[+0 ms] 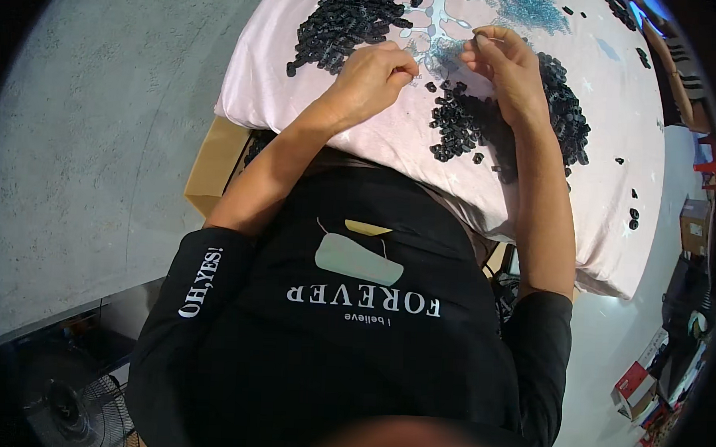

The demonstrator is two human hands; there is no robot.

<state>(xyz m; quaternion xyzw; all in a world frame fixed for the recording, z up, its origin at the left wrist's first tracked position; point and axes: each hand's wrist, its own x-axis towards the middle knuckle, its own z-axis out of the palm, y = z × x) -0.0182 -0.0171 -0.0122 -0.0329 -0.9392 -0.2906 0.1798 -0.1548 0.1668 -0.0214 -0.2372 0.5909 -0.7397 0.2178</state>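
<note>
Both my hands are raised over a table spread with pale pink cloth (256, 79). My left hand (374, 74) has its thumb and fingers pinched together beside a large heap of small black parts (343, 23); whatever sits in the pinch is too small to name. My right hand (505, 62) is also closed at thumb and forefinger, on something I cannot make out. Under my right wrist lies a group of small black pieces (456, 120), and beyond that forearm another black heap (568, 113). Small translucent blue pieces (531, 9) are piled farther back.
A few loose black pieces (634, 219) are scattered near the table's right side. A cardboard box (213, 161) shows under the left edge. At the far right is another person's arm (676, 81). Cartons (634, 387) stand on the floor right; a fan (66, 406) is lower left.
</note>
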